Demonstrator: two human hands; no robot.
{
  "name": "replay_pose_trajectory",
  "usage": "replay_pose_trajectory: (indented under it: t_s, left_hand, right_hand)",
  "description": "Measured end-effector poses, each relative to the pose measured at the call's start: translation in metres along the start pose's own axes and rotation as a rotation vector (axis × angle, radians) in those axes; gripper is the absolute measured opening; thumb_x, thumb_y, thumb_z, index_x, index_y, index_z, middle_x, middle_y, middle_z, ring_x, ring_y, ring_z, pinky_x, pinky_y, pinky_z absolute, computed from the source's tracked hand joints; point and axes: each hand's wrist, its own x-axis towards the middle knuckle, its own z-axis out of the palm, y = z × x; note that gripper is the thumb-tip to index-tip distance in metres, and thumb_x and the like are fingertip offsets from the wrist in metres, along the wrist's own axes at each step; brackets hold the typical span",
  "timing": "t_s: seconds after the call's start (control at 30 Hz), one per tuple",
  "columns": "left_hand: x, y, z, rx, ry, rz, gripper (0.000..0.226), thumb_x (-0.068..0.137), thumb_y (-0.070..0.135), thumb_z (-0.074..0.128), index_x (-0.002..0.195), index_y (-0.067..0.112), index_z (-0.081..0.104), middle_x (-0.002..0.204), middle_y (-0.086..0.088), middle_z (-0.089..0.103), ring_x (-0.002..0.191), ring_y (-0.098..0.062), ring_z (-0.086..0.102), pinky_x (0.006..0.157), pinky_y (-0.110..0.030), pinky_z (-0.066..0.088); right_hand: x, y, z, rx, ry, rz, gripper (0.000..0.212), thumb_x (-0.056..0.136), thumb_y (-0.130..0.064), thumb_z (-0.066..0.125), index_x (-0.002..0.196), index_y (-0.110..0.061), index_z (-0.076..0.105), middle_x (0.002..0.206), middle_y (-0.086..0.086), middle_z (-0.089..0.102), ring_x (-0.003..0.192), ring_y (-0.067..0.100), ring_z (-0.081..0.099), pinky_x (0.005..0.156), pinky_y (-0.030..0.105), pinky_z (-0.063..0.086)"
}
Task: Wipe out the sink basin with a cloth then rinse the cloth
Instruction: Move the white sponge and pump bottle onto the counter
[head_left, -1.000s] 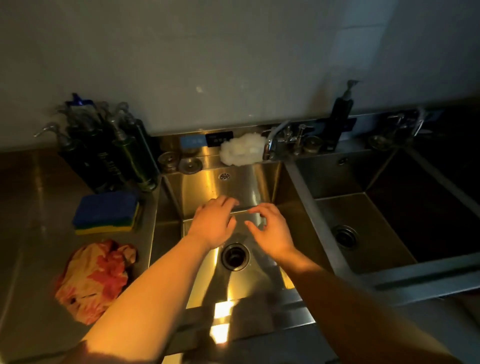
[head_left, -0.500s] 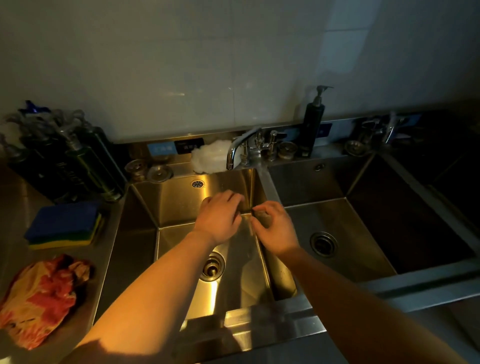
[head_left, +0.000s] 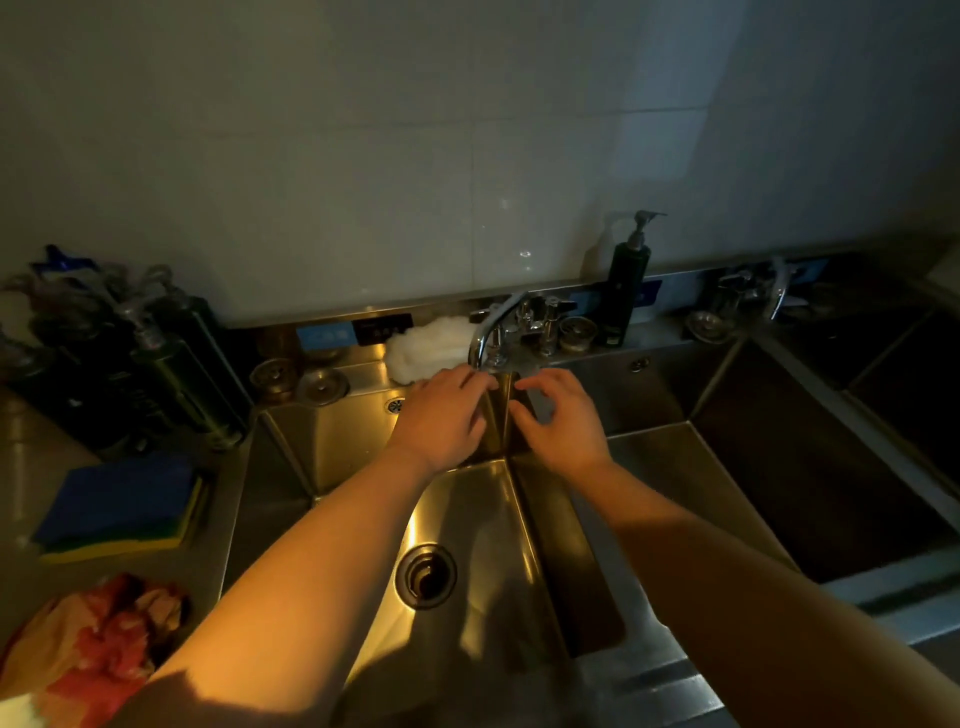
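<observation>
Shiny steel sink basin (head_left: 467, 514), dimly lit, red-and-orange cloth (head_left: 98, 644) crumpled outside it, to its left

Bare left hand (head_left: 441, 421) and right hand (head_left: 563, 423) on bare, unsleeved forearms (head_left: 311, 545).

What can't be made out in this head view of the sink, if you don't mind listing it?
All in the head view:
Faucet outlet: crowded by the left hand fingertips and dim, so whether water runs is unclear.
White puff: partly hidden by the left hand.
Red-orange cloth: cut off by the left edge.
Panel labels: too small and dim to read.
Pump bottles: lost in shadow.
</observation>
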Motion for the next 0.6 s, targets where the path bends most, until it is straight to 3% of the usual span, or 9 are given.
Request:
replay_pose_trajectory:
  t_s: [0.13, 0.27, 0.5, 0.6]
  left_hand:
    - [0.019, -0.020, -0.015, 0.006, 0.064, -0.062, 0.041, 0.088, 0.025, 0.053, 0.128, 0.024, 0.047, 0.129, -0.003, 0.049, 0.113, -0.023, 0.050, 0.092, -0.040, 0.042]
    - [0.031, -0.028, -0.023, 0.029, 0.081, -0.084, 0.040, 0.090, 0.027, 0.051, 0.130, 0.025, 0.046, 0.133, -0.003, 0.048, 0.118, -0.024, 0.049, 0.096, -0.046, 0.042]
    - [0.058, -0.033, -0.020, 0.035, 0.118, -0.125, 0.039, 0.092, 0.027, 0.051, 0.131, 0.026, 0.046, 0.132, -0.001, 0.050, 0.119, -0.021, 0.049, 0.097, -0.041, 0.039]
    - [0.072, -0.035, -0.015, 0.035, 0.113, -0.178, 0.038, 0.092, 0.026, 0.052, 0.130, 0.027, 0.045, 0.133, 0.001, 0.049, 0.120, -0.020, 0.048, 0.098, -0.041, 0.039]
  right_hand:
    - [0.030, -0.020, -0.007, 0.025, 0.060, -0.045, 0.028, 0.085, -0.030, 0.063, 0.112, -0.031, 0.056, 0.130, -0.007, 0.045, 0.113, 0.005, 0.044, 0.092, 0.018, 0.037]
    - [0.046, -0.030, -0.003, 0.007, 0.059, -0.079, 0.030, 0.087, -0.029, 0.063, 0.115, -0.026, 0.056, 0.131, -0.005, 0.044, 0.111, 0.002, 0.041, 0.087, 0.012, 0.032]
    - [0.077, -0.019, -0.006, 0.029, 0.045, -0.109, 0.027, 0.086, -0.029, 0.064, 0.112, -0.027, 0.057, 0.129, -0.005, 0.045, 0.111, 0.003, 0.041, 0.094, 0.020, 0.038]
    - [0.095, -0.011, -0.007, 0.056, 0.024, -0.130, 0.028, 0.085, -0.029, 0.065, 0.112, -0.027, 0.057, 0.126, -0.006, 0.045, 0.110, 0.004, 0.045, 0.089, 0.013, 0.036]
